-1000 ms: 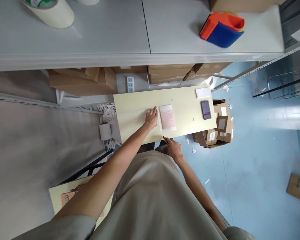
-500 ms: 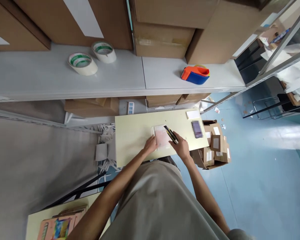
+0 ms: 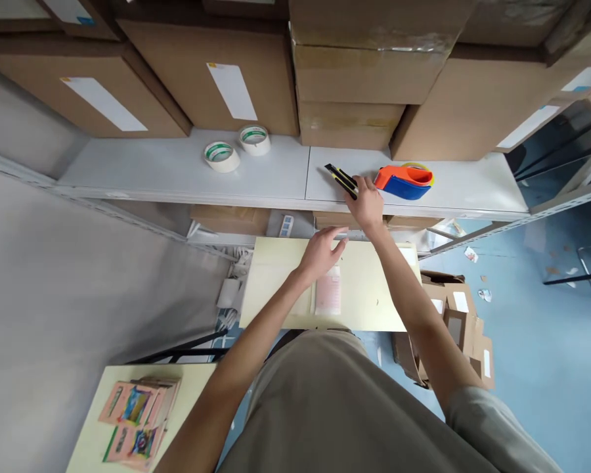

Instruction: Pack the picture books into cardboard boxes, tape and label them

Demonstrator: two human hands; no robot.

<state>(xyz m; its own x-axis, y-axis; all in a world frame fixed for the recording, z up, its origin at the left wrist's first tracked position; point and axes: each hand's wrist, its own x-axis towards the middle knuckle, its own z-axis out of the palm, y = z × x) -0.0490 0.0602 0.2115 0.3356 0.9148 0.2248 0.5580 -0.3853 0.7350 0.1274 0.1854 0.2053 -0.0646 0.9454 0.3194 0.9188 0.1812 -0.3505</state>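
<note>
My right hand (image 3: pixel 367 202) is at the front of the grey shelf, its fingers closed around the rear end of a black and yellow utility knife (image 3: pixel 342 179). The knife points up and left over the shelf surface; I cannot tell whether it touches. Just right of that hand lies an orange and blue tape dispenser (image 3: pixel 404 182). My left hand (image 3: pixel 321 251) hovers above the pale yellow table with fingers apart and holds nothing. Below it, a flat pink and white packet (image 3: pixel 328 293) lies on the table (image 3: pixel 276 289).
Two tape rolls (image 3: pixel 221 157) rest on the shelf (image 3: pixel 157 167), with large cardboard boxes (image 3: pixel 349 125) behind. An open carton of small boxes (image 3: pixel 456 328) stands on the floor at right. Pink booklets (image 3: pixel 135 407) lie on a second table at lower left.
My right hand has carried the knife from the table up to the shelf. My left hand has let go of the packet and lifted forward. The view has shifted, showing more of the shelf.
</note>
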